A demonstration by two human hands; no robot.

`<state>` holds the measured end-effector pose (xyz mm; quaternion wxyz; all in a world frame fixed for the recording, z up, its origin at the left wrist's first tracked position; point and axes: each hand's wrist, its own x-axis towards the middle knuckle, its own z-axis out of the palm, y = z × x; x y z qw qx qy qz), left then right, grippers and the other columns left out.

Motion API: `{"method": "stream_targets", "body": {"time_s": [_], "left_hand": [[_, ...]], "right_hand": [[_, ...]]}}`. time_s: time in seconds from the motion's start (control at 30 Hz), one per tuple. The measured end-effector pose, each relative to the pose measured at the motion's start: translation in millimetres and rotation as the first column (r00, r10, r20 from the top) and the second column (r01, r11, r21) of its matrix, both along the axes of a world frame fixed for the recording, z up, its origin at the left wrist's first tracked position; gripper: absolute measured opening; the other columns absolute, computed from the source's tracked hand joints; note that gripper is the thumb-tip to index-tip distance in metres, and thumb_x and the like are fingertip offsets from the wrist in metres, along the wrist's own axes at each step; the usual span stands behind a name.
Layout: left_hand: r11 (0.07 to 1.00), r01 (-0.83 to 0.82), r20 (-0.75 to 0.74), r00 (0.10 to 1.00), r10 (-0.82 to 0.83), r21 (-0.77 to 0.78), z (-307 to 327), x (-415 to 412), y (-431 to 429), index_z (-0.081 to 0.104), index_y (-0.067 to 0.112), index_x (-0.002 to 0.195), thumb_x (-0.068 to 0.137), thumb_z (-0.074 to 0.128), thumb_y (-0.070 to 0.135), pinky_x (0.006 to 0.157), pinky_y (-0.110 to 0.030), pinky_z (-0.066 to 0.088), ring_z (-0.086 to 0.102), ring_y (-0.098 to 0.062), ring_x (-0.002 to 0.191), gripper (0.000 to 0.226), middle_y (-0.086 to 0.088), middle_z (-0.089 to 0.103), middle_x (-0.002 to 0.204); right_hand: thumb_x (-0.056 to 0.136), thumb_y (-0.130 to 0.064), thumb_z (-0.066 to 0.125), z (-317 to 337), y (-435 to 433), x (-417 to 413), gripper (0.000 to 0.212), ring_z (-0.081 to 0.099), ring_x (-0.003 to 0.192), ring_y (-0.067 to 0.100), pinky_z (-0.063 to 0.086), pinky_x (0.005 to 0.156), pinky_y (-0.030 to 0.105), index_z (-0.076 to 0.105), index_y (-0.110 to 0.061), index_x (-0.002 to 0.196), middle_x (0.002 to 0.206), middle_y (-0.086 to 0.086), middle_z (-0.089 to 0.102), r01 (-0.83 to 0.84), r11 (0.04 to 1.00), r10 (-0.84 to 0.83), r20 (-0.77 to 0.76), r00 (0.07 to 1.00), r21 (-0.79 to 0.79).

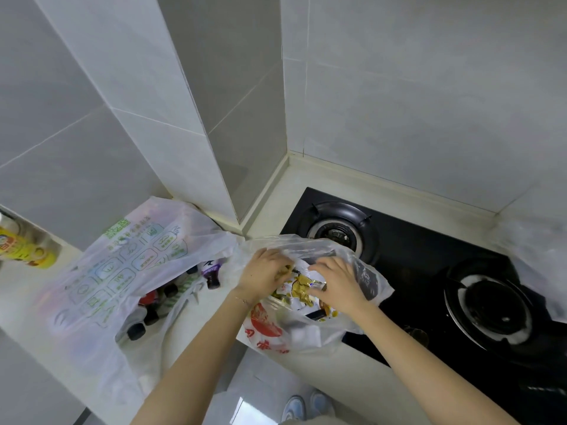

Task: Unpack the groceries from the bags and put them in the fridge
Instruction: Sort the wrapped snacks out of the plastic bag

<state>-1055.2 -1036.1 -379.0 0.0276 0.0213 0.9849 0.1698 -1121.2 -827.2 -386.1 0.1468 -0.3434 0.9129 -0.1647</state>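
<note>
- Firstly, far L: yellow-label can (26,250) lying on its side at the back of the pale counter (18,292), against the tiled wall.
- L of ctr: large white bag w/ green print (122,265), slumped on the counter, mouth facing the viewer. Several dark-capped bottles (144,317) lie inside.
- Just R of that bag's mouth: purple-label bottle (212,271), between the two bags.
- Ctr: left hand (264,273), thin bracelet on the wrist, reaches into the translucent bag w/ red print (276,329). Fingers are curled and pinch the top L corner of the snack packet (302,286); clear film drapes over the knuckles.
- Snack packet: white w/ gold and yellow print, inside the red-print bag's open mouth, between both hands.
- Red-print bag sits at the counter's front edge, its R side overlapping the gas hob (414,271).
- Right hand (339,285): fingers curled over the packet's top R edge, thumb on its face, holding it.
- R: black glass hob w/ rear burner (336,230) partly behind the bag film, and front burner (487,305) well clear of it.
- Far R edge: more clear plastic (540,256), blurred; contents can't be told.
- Btm ctr: pale shoes (306,406) on the floor.
</note>
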Motion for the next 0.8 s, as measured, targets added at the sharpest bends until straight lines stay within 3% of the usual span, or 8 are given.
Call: {"method": "stream_targets", "body": {"time_s": [0.07, 0.2, 0.33, 0.47, 0.57, 0.63, 0.73, 0.8], "left_hand": [[0.997, -0.069, 0.085, 0.994, 0.071, -0.036, -7, 6, -2, 0.059, 0.023, 0.127, 0.089, 0.053, 0.053, 0.115, -0.040, 0.019, 0.038, -0.022, 0.136, 0.048, 0.004, 0.058, 0.134], [0.988, -0.140, 0.161, 0.976, 0.149, -0.064, -20, 12, -7, 0.047, 0.028, 0.138, 0.087, 0.060, 0.043, 0.119, -0.045, 0.009, 0.028, -0.026, 0.142, 0.055, 0.005, 0.047, 0.145], [0.977, -0.190, 0.171, 0.964, 0.205, -0.098, -20, 12, -6, 0.039, 0.032, 0.144, 0.092, 0.058, 0.037, 0.120, -0.045, 0.004, 0.021, -0.026, 0.146, 0.056, 0.005, 0.039, 0.151], [0.974, -0.221, 0.113, 0.968, 0.224, -0.040, -16, 16, -7, 0.045, 0.031, 0.142, 0.092, 0.061, 0.032, 0.120, -0.044, 0.005, 0.021, -0.024, 0.146, 0.052, 0.005, 0.040, 0.151], [0.965, -0.235, 0.029, 0.972, 0.233, 0.115, -7, 24, -7, 0.049, 0.032, 0.140, 0.089, 0.065, 0.032, 0.119, -0.046, 0.005, 0.021, -0.024, 0.147, 0.053, 0.002, 0.040, 0.152], [0.932, -0.227, -0.061, 0.965, 0.254, 0.283, 4, 27, -6, 0.055, 0.029, 0.135, 0.083, 0.072, 0.027, 0.118, -0.045, 0.013, 0.030, -0.022, 0.141, 0.055, -0.004, 0.047, 0.146], [0.843, -0.206, -0.133, 0.942, 0.308, 0.496, 21, 27, -3, 0.065, 0.022, 0.124, 0.077, 0.074, 0.030, 0.105, -0.037, 0.034, 0.049, -0.018, 0.116, 0.048, -0.002, 0.060, 0.118], [0.756, -0.222, -0.079, 0.937, 0.340, 0.616, 39, 32, 4, 0.067, 0.025, 0.118, 0.081, 0.075, 0.024, 0.095, -0.025, 0.036, 0.052, -0.011, 0.103, 0.038, 0.004, 0.061, 0.105]], "right_hand": [[0.084, -0.050, 0.064, -1, 3, 4, 0.059, 0.029, 0.135, 0.017, 0.017, 0.115, 0.037, 0.048, -0.030, 0.137, 0.141, -0.008, 0.040, 0.007, 1.000, -0.007, 0.025, 1.000, 0.017], [0.084, -0.048, 0.066, 0, 5, 6, 0.064, 0.025, 0.139, 0.017, 0.013, 0.115, 0.034, 0.044, -0.029, 0.141, 0.146, -0.006, 0.036, 0.001, 0.999, -0.001, 0.011, 1.000, 0.037], [0.085, -0.045, 0.066, 4, 5, 6, 0.067, 0.022, 0.141, 0.017, 0.012, 0.115, 0.031, 0.039, -0.029, 0.144, 0.151, -0.006, 0.032, 0.002, 0.999, -0.003, 0.036, 0.999, 0.047], [0.085, -0.042, 0.067, 7, 0, 7, 0.067, 0.026, 0.140, 0.015, 0.015, 0.114, 0.030, 0.039, -0.029, 0.144, 0.150, -0.007, 0.034, -0.008, 1.000, 0.007, 0.050, 0.999, 0.017], [0.084, -0.035, 0.071, 15, -6, 9, 0.069, 0.029, 0.139, 0.017, 0.021, 0.113, 0.028, 0.040, -0.024, 0.144, 0.149, -0.004, 0.037, 0.030, 0.992, -0.007, 0.184, 0.983, -0.123], [0.081, -0.033, 0.075, 20, -10, 10, 0.074, 0.033, 0.137, 0.015, 0.027, 0.114, 0.030, 0.039, -0.025, 0.145, 0.148, -0.004, 0.038, 0.061, 0.973, 0.001, 0.269, 0.963, -0.221], [0.077, -0.040, 0.078, 30, -14, 12, 0.081, 0.036, 0.135, 0.006, 0.034, 0.112, 0.032, 0.035, -0.033, 0.145, 0.148, -0.012, 0.038, 0.143, 0.927, 0.022, 0.431, 0.902, -0.347], [0.074, -0.044, 0.079, 40, -15, 16, 0.088, 0.038, 0.132, 0.004, 0.037, 0.108, 0.030, 0.030, -0.037, 0.147, 0.148, -0.016, 0.037, 0.193, 0.910, 0.024, 0.512, 0.858, -0.366]]}}
